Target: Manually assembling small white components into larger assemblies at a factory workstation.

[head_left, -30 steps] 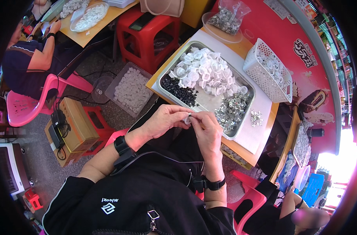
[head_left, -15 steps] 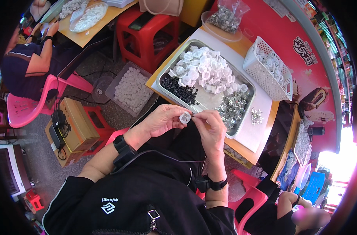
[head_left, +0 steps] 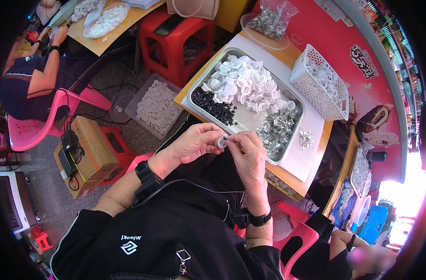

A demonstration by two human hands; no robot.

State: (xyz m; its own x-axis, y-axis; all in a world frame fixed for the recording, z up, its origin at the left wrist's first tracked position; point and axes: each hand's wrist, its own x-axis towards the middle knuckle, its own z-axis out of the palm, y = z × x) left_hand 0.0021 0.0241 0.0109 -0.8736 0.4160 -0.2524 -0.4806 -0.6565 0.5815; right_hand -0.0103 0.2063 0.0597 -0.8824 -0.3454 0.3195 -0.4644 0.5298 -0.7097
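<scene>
Small white ring held up near a tray on a table.
The left hand has its grip pinched on the ring. The right hand's fingertips are close together at its edge; I can't tell if they hold anything.

The left hand partly covered a small white part at the centre; anything the right hand pinched there was too small to tell. The top edge cut off a beige bag at 12 o'clock. At 4 o'clock, a person's head was blurred. Toward 8 o'clock, the view's rim cropped a white-edged object.
</scene>
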